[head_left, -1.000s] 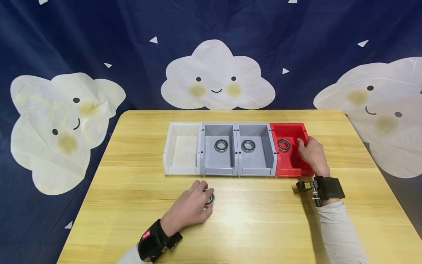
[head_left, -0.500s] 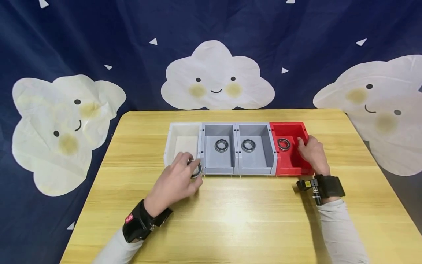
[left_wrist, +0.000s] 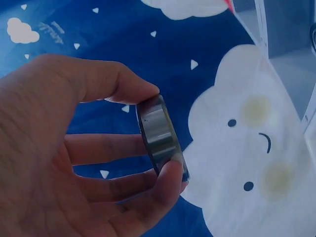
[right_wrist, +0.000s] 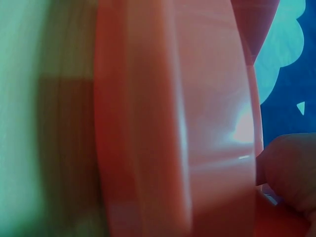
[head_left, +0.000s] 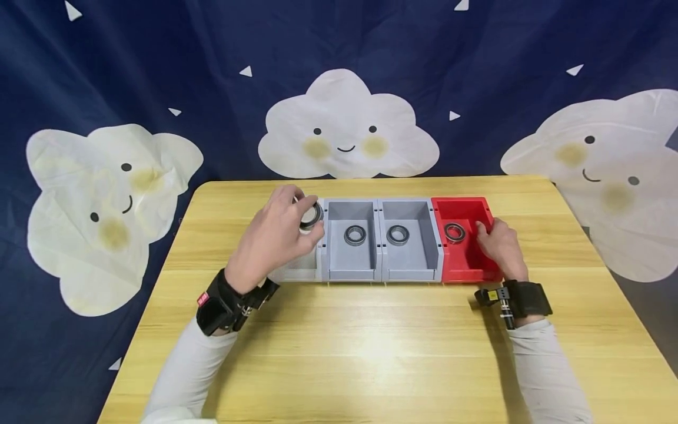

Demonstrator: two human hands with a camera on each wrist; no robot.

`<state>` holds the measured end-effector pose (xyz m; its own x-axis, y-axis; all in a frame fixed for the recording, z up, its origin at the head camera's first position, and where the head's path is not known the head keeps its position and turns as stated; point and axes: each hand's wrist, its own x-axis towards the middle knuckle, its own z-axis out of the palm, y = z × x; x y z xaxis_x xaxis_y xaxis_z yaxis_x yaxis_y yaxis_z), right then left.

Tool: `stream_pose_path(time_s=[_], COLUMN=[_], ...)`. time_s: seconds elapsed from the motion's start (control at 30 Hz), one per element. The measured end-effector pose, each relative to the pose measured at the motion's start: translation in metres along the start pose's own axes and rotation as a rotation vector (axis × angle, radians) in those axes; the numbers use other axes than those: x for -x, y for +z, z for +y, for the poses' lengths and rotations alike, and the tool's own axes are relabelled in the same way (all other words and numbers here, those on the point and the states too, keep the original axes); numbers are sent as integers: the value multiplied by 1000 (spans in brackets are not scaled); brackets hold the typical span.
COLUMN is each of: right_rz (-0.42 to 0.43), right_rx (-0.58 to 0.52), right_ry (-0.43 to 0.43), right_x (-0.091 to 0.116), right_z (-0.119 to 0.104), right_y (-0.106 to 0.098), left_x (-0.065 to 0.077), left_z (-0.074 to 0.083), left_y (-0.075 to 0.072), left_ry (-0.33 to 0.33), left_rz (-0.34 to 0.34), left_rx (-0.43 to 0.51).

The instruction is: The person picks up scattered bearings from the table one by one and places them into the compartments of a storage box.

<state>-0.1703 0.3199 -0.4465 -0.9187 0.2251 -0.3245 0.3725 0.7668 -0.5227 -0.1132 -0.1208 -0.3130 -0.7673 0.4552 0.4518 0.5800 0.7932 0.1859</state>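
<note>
My left hand (head_left: 272, 235) pinches a steel ball bearing (left_wrist: 159, 131) between thumb and fingertips, holding it over the white bin (head_left: 296, 273). The bearing is tilted on edge, and the hand hides most of that bin. At the far right of the row, my right hand (head_left: 500, 247) grips the right wall of the red bin (head_left: 466, 262), thumb on the inside. In the right wrist view, the bin's red plastic wall fills the middle. Another bearing (head_left: 448, 233) lies flat inside the red bin.
Two grey bins, the left one (head_left: 352, 263) and the right one (head_left: 412, 263), stand between the white and red ones. Each holds one bearing flat on its floor. All the bins adjoin in a row on the wooden table (head_left: 397, 347), before a dark blue cloud-print curtain (head_left: 222, 35).
My left hand has carried the bearing from the table in front of the bins, forward and left, up over the white bin. My right hand has stayed on the red bin.
</note>
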Motion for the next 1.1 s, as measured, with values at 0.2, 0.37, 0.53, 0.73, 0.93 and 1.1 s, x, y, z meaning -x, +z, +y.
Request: stream_pose_path(time_s=[0.2,0.37,0.53,0.73,0.93,1.1], right_rz=[-16,9,7,-8,2,7], right_rx=[-20,9,26,19,9,4], right_ry=[8,-12,-5,4,-7,-21], right_x=[-1,1,2,2,1,1], right_z=[-2,1,5,5,3,2], right_y=[3,-3,-7,-4,-2,0], left_x=[-16,-20,-24,-24,-20,-14], left_z=[-26,-46,-58,-68,-75,-78], left_y=[16,46,69,82,93,99], left_ry=[-59,-118,-213,-311,-365,-402], left_rz=[-81,-156,-274,-378,-449,-513], left_rx=[7,43,90,84,81,96])
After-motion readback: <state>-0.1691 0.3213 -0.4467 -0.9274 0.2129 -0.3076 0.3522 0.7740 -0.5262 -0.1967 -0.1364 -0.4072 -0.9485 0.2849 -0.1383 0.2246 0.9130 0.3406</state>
